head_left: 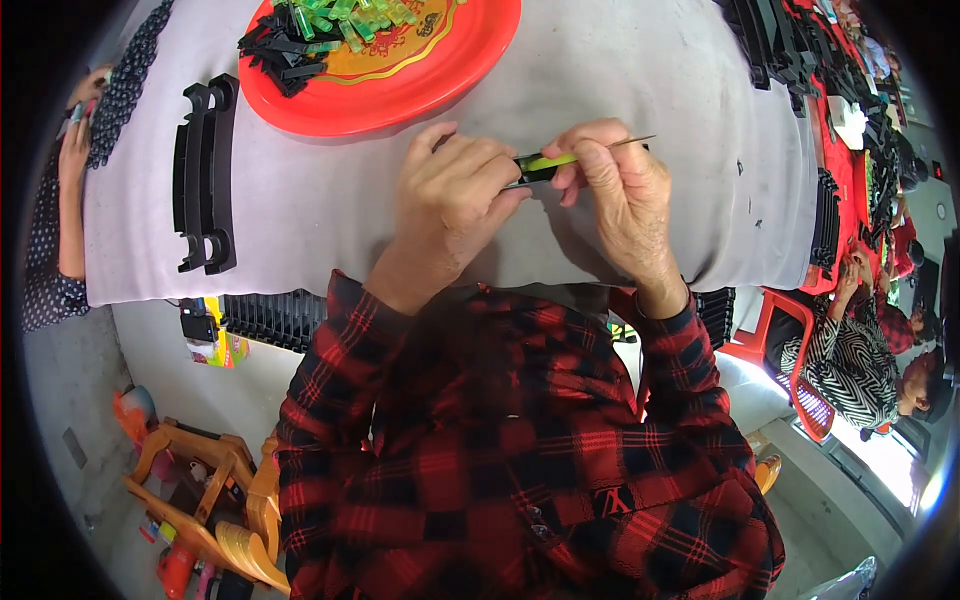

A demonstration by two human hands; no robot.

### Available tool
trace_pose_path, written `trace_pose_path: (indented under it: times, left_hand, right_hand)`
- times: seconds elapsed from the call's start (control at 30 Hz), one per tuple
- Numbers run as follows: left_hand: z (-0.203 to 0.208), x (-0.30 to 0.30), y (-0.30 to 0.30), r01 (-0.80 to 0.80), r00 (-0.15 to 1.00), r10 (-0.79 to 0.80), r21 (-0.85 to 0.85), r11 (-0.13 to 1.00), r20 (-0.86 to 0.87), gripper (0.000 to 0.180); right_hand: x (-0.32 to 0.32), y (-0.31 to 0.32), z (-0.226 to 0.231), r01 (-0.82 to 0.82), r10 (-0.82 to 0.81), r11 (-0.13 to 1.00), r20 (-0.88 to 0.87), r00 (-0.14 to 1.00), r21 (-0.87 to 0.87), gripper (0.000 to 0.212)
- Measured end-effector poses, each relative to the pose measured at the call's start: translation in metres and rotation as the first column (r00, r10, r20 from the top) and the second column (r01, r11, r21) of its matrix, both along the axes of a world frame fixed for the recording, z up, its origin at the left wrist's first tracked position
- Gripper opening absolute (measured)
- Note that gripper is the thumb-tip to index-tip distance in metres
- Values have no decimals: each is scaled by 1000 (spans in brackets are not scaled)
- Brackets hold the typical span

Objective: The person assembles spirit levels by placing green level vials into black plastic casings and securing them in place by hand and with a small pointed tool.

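Note:
My left hand [450,200] is closed around a small black plastic piece [537,168], most of it hidden by the fingers. My right hand [620,190] pinches a slim yellow-green strip [556,161] that meets the black piece. A thin pointed rod [632,141] sticks out past the right fingers; whether it and the strip are one tool I cannot tell. Beyond my hands stands a red plate [400,112] with a gold pattern. On it lie clear green plastic pieces [350,18] and small black pieces [285,55].
Long black plastic strips [208,175] lie left on the pale tablecloth [330,200]. More black parts [770,45] are heaped far right. Another person's arm [72,190] is at the left edge; people sit at the right by a red chair [785,335]. A wooden chair [205,490] stands lower left.

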State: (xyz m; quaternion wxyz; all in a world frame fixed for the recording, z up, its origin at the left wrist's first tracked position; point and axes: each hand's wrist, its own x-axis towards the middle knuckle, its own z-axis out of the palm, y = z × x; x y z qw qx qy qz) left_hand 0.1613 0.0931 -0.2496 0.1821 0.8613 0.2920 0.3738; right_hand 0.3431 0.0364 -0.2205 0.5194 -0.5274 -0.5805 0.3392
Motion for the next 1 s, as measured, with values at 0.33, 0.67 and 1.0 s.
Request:
trace_pose_path:
  times: [0.33, 0.67, 1.0]
  left_hand:
    - [-5, 0, 1, 20, 998, -21, 18, 1000, 58, 25]
    - [-7, 0, 1, 22, 998, -21, -11, 1000, 57, 23]
    - [-6, -1, 1, 36, 995, -36, -4, 999, 90, 23]
  right_hand:
    - [-7, 1, -8, 14, -22, 992, 65, 998, 124, 12]
    - [-7, 3, -4, -19, 1, 996, 209, 978, 86, 11]
    - [-11, 8, 7, 0, 2, 1000, 311, 951, -8, 16]
